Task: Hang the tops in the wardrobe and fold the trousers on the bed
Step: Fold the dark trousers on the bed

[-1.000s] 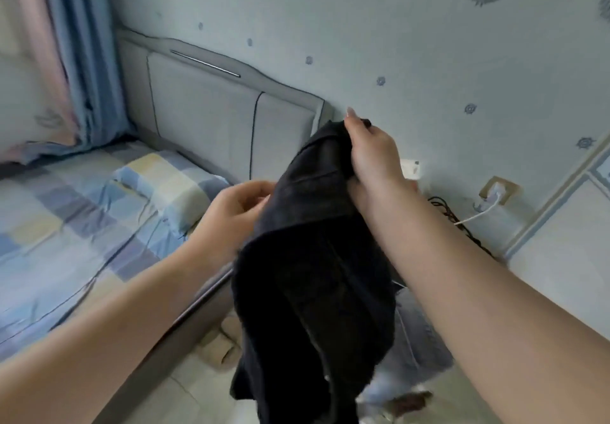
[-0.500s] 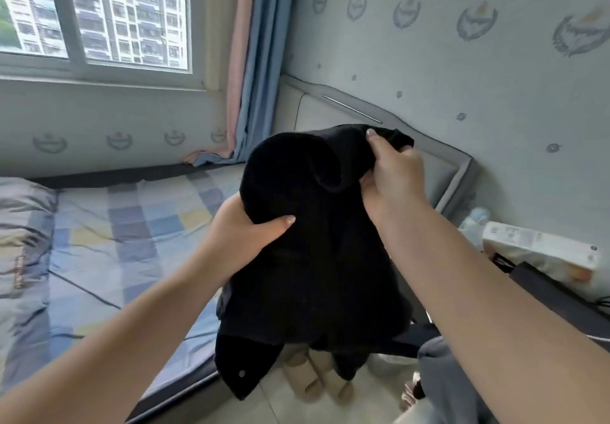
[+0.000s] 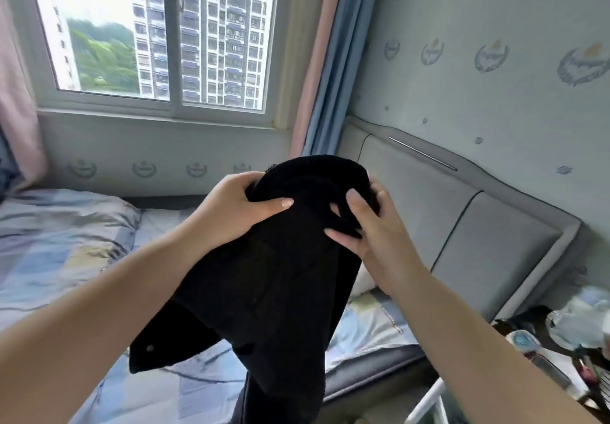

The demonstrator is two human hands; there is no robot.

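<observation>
- Currently, a black garment point(image 3: 264, 291) is held up over the bed point(image 3: 66, 258), bunched.
- Its top edge is gripped by left hand point(image 3: 237, 212) and right hand point(image 3: 373, 235).
- Best shaken flat, so the waistband is found before folding.

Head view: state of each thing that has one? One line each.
black garment: held up over the bed, bunched at the top, lower part hanging loose
left hand: grips the garment's top left edge
right hand: grips the garment's top right
curtain: drawn aside beside the window
window: appears shut
bed: sheet rumpled, nothing folded on it
</observation>
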